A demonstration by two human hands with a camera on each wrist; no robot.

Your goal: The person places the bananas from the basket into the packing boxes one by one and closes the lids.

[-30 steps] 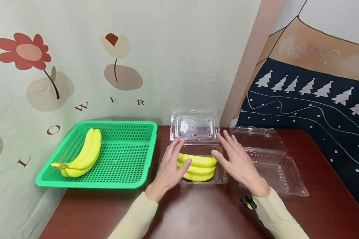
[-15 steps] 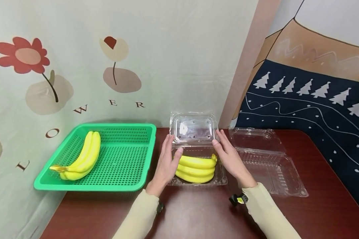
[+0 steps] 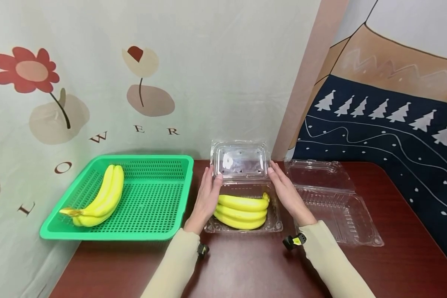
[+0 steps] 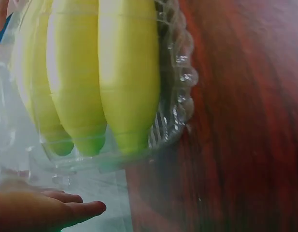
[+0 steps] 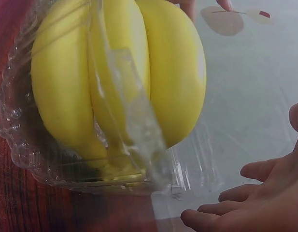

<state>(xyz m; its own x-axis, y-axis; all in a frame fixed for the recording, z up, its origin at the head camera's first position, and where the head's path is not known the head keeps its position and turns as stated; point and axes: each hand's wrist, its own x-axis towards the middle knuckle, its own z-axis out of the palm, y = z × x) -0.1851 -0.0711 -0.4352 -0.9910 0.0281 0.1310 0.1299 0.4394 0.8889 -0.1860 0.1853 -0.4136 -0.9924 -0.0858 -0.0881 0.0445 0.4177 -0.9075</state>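
Note:
A bunch of yellow bananas (image 3: 242, 212) lies in the base of a clear plastic clamshell box (image 3: 273, 223). Behind it the box's lid (image 3: 241, 159) stands raised, leaning back toward the wall. My left hand (image 3: 205, 198) is at the box's left side, fingers straight, fingertips by the lid's lower left edge. On the other side my right hand (image 3: 288, 194) mirrors it, straight fingers at the lid's lower right edge. The left wrist view shows the bananas (image 4: 76, 72) through the clear wall. In the right wrist view the fingers (image 5: 235, 212) are extended beside the box.
A green plastic basket (image 3: 152, 236) stands on the left of the brown table (image 3: 242, 265), with another bunch of bananas (image 3: 100, 198) in it. A second clear clamshell box (image 3: 339, 215) lies opened out on the right. A printed cloth wall (image 3: 208, 82) rises behind.
Both hands have drawn apart from over the bananas to the box's two sides, the fingers staying straight. The bananas remain in the box.

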